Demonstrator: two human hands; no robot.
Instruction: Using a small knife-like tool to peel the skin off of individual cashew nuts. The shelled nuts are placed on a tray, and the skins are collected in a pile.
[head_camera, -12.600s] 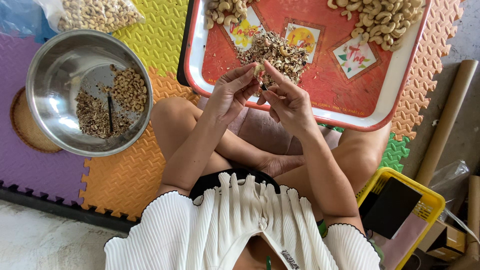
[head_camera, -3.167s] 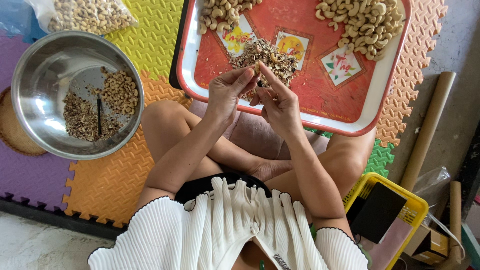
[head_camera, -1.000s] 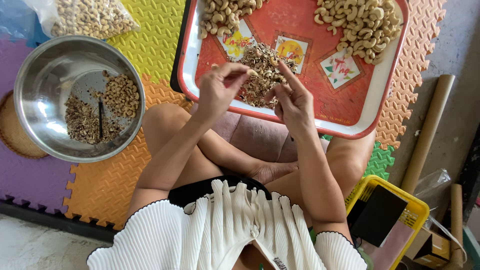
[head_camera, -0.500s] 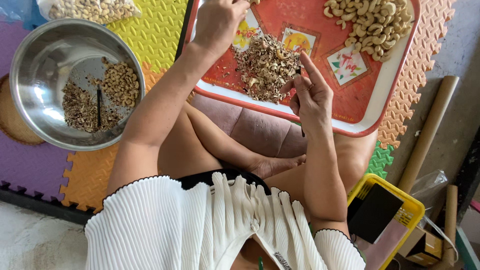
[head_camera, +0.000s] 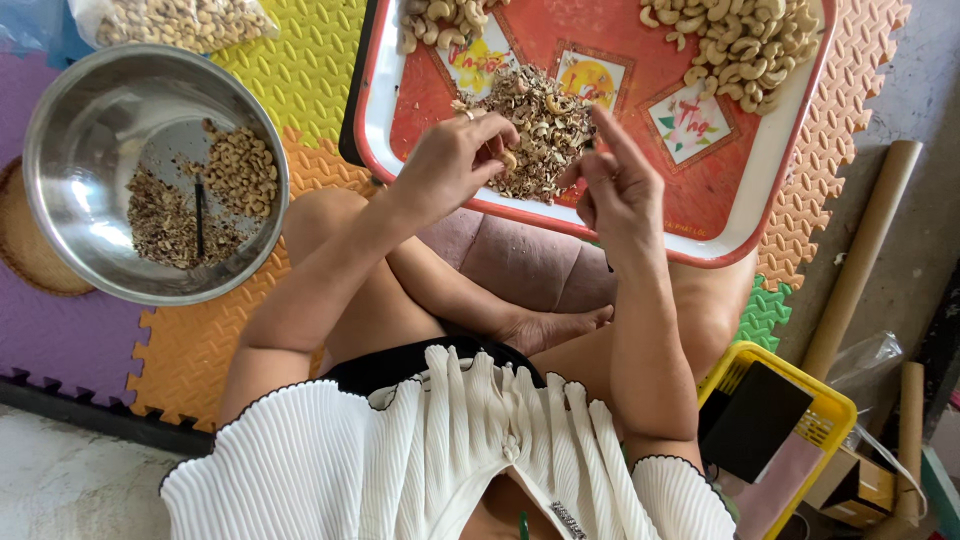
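A red tray (head_camera: 770, 190) with a white rim rests across my knees. A heap of brown husks and shell bits (head_camera: 540, 125) lies at its middle. My left hand (head_camera: 450, 165) hovers at the heap's left edge and pinches a pale cashew nut (head_camera: 510, 160) in its fingertips. My right hand (head_camera: 615, 195) is just right of the heap, index finger raised. The thin dark tip of a small tool (head_camera: 607, 265) pokes out below its palm. Piles of whole cashews lie at the tray's far right (head_camera: 740, 45) and far left (head_camera: 440, 15).
A steel bowl (head_camera: 90, 120) on the left holds peeled nuts, husks and a dark stick-like tool. A clear bag of cashews (head_camera: 170, 20) lies beyond it. Coloured foam mats (head_camera: 200, 340) cover the floor. A yellow basket (head_camera: 830, 410) and cardboard tubes (head_camera: 860, 255) stand at the right.
Half a second ago my left hand was stretched to the tray's far-left cashew pile. It has come back to the husk heap with a nut. My right hand stayed beside the heap.
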